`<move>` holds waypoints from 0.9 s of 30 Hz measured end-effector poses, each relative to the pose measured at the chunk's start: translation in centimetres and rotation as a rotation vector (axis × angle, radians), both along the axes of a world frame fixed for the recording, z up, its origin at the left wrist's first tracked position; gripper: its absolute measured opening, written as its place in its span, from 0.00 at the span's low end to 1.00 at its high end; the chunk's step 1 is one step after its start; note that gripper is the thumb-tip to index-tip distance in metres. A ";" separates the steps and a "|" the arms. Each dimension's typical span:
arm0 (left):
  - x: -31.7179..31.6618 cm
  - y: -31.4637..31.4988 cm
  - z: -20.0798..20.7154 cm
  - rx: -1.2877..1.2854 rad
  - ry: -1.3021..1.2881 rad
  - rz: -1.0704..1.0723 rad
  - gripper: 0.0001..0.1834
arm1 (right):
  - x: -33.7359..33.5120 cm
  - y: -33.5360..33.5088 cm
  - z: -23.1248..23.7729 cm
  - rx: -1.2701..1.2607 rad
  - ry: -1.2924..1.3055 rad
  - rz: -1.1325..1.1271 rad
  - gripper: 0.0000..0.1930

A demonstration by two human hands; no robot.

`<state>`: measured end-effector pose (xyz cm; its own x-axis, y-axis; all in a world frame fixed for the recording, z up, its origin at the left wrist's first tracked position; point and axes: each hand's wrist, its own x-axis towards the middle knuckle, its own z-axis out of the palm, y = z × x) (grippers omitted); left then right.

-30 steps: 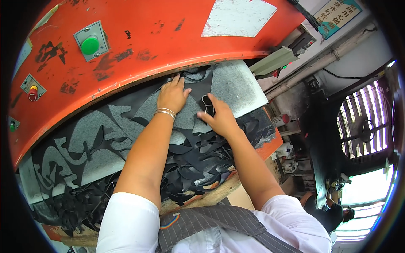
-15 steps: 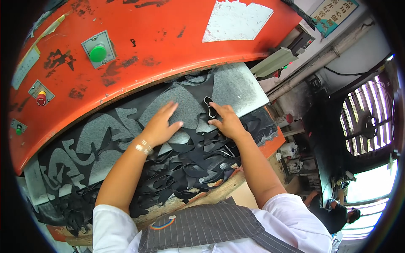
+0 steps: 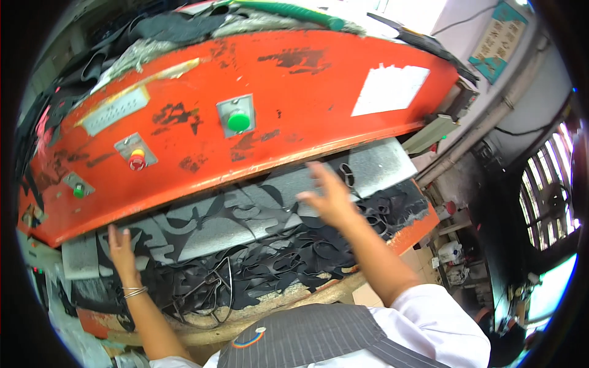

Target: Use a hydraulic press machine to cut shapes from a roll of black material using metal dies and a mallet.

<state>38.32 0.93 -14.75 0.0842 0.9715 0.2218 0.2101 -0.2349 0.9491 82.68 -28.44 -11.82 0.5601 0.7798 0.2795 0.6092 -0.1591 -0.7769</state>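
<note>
At the left end of the pale cutting board, my left hand has its fingers up and apart, close to the edge of the dark sheet material. My right hand hovers over the right part of the board with fingers spread, holding nothing. Just beyond it stands a small metal-band cutting die, apart from the fingers. Curved cut-outs in the dark sheet show the grey board beneath. A larger thin metal frame, looking like a cutting die, lies on the scraps between my arms.
The orange press head spans above the board, with a green button, a red knob and a smaller green button. Black offcuts heap along the near ledge. Dark sheets lie atop the press.
My left hand has gone from the middle of the board to its left end. My right hand has left the small die and spread its fingers. The view has shifted, showing the press top.
</note>
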 end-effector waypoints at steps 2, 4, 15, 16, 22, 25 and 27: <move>-1.0 2.0 1.0 0.122 -0.044 0.149 0.38 | -3.8 4.0 1.5 0.091 -0.065 0.161 0.38; -0.9 2.9 3.7 0.231 0.015 0.378 0.39 | -6.9 6.7 4.6 0.218 -0.008 0.106 0.36; -3.4 -9.6 2.3 0.178 0.023 -0.060 0.33 | -11.7 -0.2 2.3 0.214 -0.123 0.174 0.19; -1.6 -13.2 2.1 0.260 0.219 -0.147 0.27 | -12.1 -2.8 1.5 0.022 -0.070 0.270 0.19; 7.1 -31.2 -2.0 0.210 0.377 -0.778 0.15 | -14.9 -14.4 -5.2 -0.502 -0.377 0.512 0.28; 9.8 -33.7 -2.8 0.462 0.642 -0.721 0.16 | -15.9 -15.2 -6.8 -0.409 -0.479 0.407 0.27; 10.7 -33.8 -2.9 0.434 0.625 -0.716 0.16 | -15.7 -14.9 -7.5 -0.406 -0.481 0.322 0.26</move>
<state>49.04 -32.90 -17.64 0.8290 0.4962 0.2580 0.3118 -0.7931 0.5233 66.94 -43.34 -19.36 0.1712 0.9811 0.0900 0.9355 -0.1332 -0.3273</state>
